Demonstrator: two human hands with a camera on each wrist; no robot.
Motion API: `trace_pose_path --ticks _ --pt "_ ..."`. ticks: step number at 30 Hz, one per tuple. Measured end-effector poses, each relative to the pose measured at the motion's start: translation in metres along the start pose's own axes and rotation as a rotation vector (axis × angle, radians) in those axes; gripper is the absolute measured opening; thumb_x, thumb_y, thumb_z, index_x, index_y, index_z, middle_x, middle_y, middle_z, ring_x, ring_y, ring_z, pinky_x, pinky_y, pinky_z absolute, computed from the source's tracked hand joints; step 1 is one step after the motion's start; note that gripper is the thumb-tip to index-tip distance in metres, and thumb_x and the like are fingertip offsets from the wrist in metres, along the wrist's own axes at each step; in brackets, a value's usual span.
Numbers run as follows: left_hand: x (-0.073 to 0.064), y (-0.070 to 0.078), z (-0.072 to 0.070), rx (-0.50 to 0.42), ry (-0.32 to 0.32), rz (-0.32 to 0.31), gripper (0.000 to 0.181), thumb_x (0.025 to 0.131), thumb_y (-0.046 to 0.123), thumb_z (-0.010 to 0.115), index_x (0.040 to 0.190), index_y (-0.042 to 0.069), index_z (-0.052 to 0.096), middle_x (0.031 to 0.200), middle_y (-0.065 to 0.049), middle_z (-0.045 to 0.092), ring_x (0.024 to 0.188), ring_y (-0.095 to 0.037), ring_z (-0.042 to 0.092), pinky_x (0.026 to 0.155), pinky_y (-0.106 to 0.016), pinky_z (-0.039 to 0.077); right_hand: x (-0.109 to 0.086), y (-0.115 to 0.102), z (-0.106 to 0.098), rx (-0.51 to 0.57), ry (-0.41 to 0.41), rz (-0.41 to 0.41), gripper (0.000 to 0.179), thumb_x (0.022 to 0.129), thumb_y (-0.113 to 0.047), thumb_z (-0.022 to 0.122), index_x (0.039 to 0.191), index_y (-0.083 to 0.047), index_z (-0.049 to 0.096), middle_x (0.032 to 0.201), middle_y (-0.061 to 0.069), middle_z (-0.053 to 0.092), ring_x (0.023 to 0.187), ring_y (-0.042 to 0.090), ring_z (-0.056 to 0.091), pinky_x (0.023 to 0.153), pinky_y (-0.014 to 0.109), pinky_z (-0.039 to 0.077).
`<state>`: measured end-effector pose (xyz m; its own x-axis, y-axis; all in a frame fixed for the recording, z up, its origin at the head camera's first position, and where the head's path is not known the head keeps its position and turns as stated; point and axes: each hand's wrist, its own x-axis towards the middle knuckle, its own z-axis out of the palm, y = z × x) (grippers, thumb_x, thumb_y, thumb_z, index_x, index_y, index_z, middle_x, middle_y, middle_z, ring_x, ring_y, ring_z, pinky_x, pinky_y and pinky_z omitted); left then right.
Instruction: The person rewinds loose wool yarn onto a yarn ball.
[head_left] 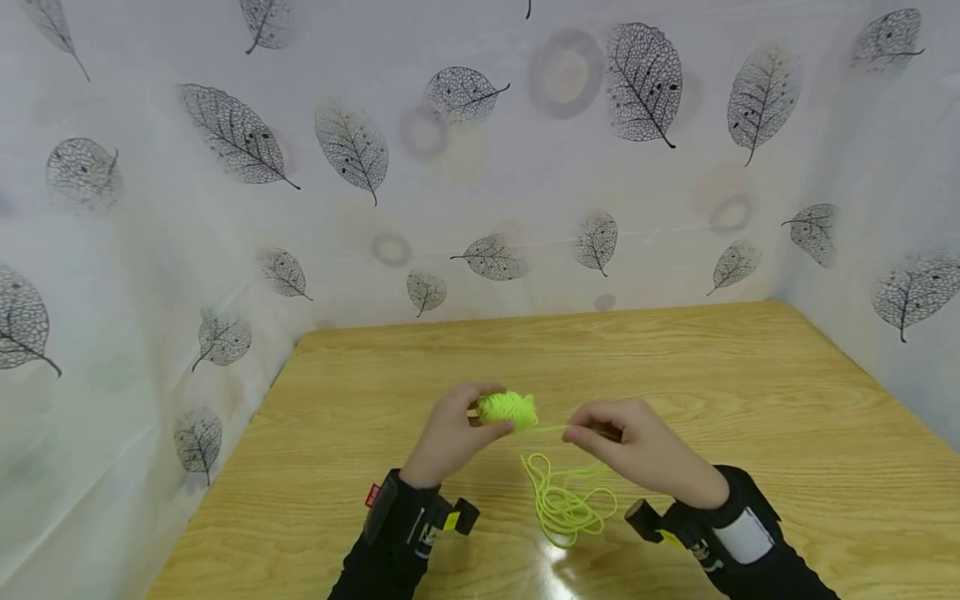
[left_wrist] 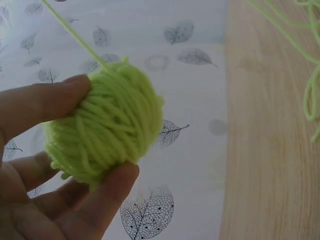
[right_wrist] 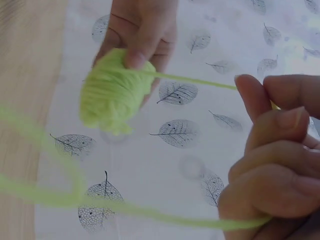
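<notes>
Could read no text, brand or number in any of the three views. Spotted a small red tag point(head_left: 372, 495) in the head view, at the outer edge of the left strap point(head_left: 385, 504); too small to make out any lettering on it. Noted a white patch point(head_left: 744, 536) on the right strap point(head_left: 742, 485), again without legible print. Saw a yellow sticker point(head_left: 451, 521) just beside the left camera point(head_left: 467, 517), and a second yellow sticker point(head_left: 671, 539) just beside the right camera point(head_left: 642, 520); could decipher neither. Also logged pale marks point(head_left: 426, 542) on the left wrist gear, too blurred to tell as writing.
</notes>
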<state>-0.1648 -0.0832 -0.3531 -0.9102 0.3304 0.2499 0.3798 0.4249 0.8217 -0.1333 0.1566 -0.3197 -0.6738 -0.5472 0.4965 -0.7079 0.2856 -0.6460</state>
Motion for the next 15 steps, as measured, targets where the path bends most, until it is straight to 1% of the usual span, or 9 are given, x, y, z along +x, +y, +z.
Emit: trace_pose_path --ticks 3,7,9,12,15 --pt "-0.001 0.001 0.001 -0.001 -0.107 -0.002 0.044 0.082 0.022 0.070 0.121 0.009 0.057 0.119 -0.008 0.055 0.101 -0.019 0.054 0.082 -0.034 0.052 -0.001 -0.001 -0.005 0.019 0.066 0.010 0.014 0.086 0.004 0.059 0.087 -0.008 0.067 0.058 -0.008 0.046 0.043 0.006 0.033 0.039 0.017 0.032" --pt "-0.003 0.004 0.001 -0.032 -0.221 0.026 0.042 0.081 0.023 0.070 0.120 0.013 0.058 0.117 -0.003 0.057 0.097 -0.016 0.055 0.082 -0.033 0.051 -0.004 -0.002 -0.011 0.036 0.124 0.064 0.012 0.088 0.003 0.057 0.089 -0.006 0.066 0.059 -0.006 0.046 0.043 0.008 0.033 0.037 0.022 0.032" --pt "-0.003 0.005 0.001 -0.063 -0.273 0.034 0.042 0.081 0.023 0.070 0.120 0.014 0.058 0.115 -0.001 0.058 0.095 -0.015 0.055 0.081 -0.033 0.052 -0.005 -0.001 -0.014 0.046 0.146 0.078 0.013 0.088 0.003 0.056 0.089 -0.006 0.065 0.060 -0.005 0.047 0.044 0.009 0.033 0.037 0.026 0.032" --pt "-0.004 0.007 0.002 -0.111 -0.358 0.039 0.041 0.080 0.022 0.071 0.119 0.015 0.059 0.114 0.001 0.058 0.095 -0.013 0.056 0.081 -0.032 0.052 -0.006 0.000 -0.017 0.066 0.173 0.078 0.014 0.089 0.005 0.055 0.088 -0.005 0.065 0.063 -0.003 0.048 0.046 0.011 0.034 0.038 0.029 0.031" --pt "-0.005 0.012 0.003 -0.187 -0.448 0.057 0.040 0.081 0.019 0.070 0.119 0.014 0.058 0.117 0.000 0.058 0.096 -0.014 0.056 0.083 -0.032 0.051 -0.005 0.004 -0.019 0.106 0.195 0.092 0.014 0.090 0.004 0.054 0.088 -0.005 0.064 0.061 -0.002 0.044 0.047 0.012 0.033 0.039 0.030 0.030"
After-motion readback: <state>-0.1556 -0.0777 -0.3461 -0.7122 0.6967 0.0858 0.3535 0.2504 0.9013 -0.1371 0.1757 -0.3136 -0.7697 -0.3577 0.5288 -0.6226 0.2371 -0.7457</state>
